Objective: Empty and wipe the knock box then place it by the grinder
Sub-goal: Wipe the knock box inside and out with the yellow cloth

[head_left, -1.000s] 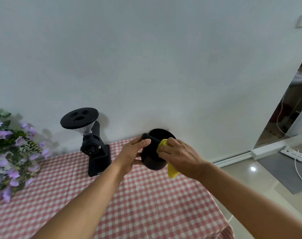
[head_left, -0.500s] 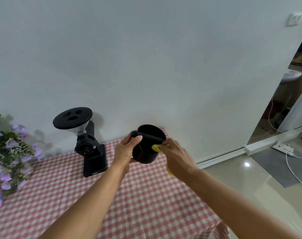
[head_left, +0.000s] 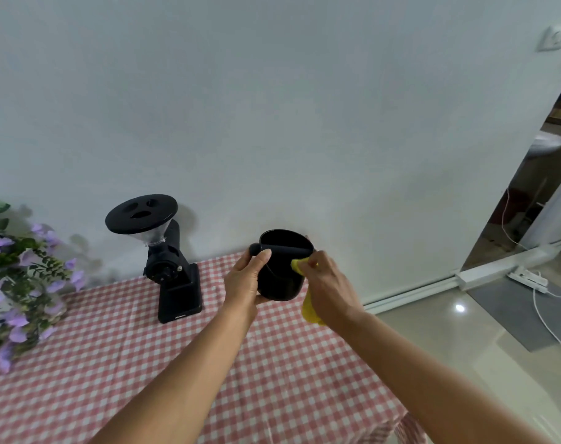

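The black round knock box (head_left: 280,277), with a bar across its mouth, is held above the table's far right part. My left hand (head_left: 245,283) grips its left side, thumb on the rim. My right hand (head_left: 329,288) holds a yellow cloth (head_left: 309,310) pressed against the box's right rim, with the cloth's tail hanging below the hand. The black grinder (head_left: 173,274) with its flat round lid stands on the table to the left of the box, close to the wall.
A red-and-white checked tablecloth (head_left: 176,363) covers the table. Purple flowers (head_left: 13,283) stand at the left edge. The white wall is right behind. On the right, a tiled floor, a doorway and a white power strip (head_left: 529,278) with cables.
The cloth in my right hand has slid from over the bar at the front to the box's right rim. The box stays in my left hand, its mouth now turned more toward me.
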